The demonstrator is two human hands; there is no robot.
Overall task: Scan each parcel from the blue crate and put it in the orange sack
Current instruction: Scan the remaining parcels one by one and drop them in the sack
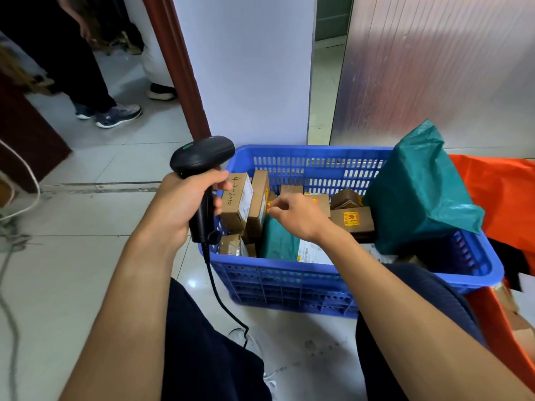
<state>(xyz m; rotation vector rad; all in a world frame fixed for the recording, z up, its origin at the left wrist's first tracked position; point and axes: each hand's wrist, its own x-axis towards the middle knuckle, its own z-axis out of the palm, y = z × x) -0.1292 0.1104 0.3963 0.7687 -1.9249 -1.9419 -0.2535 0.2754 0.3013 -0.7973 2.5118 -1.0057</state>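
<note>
The person sits on the tiled floor (86, 256) with the blue crate (289, 282) between their knees. Their left hand (182, 206) is wrapped tight round the handle of a black barcode scanner (202, 160), head up and pointing toward the crate, and the scanner's cable (223, 299) trails down to the floor in front of the crate wall. The right hand (292, 215) hangs over the middle of the crate with its fingers loosely bent. I can see nothing held in them, and the fingertips are just above the parcels.

The parcels are all in the crate. A brown cardboard box (236, 201) with handwriting on its side stands on end at the left, close to the scanner. More small boxes sit behind, and one of them, the stickered box (351, 219), carries a yellow and red label. A flat teal mailer (278, 241) with a white label lies under the right wrist. A large teal bag parcel (417, 192) leans up over the crate's right rim. The orange sack (498, 192) lies just beside the crate on the right, touching it.

Off to the left, someone's legs and blue sneakers (118, 114) stand near a doorway
</note>
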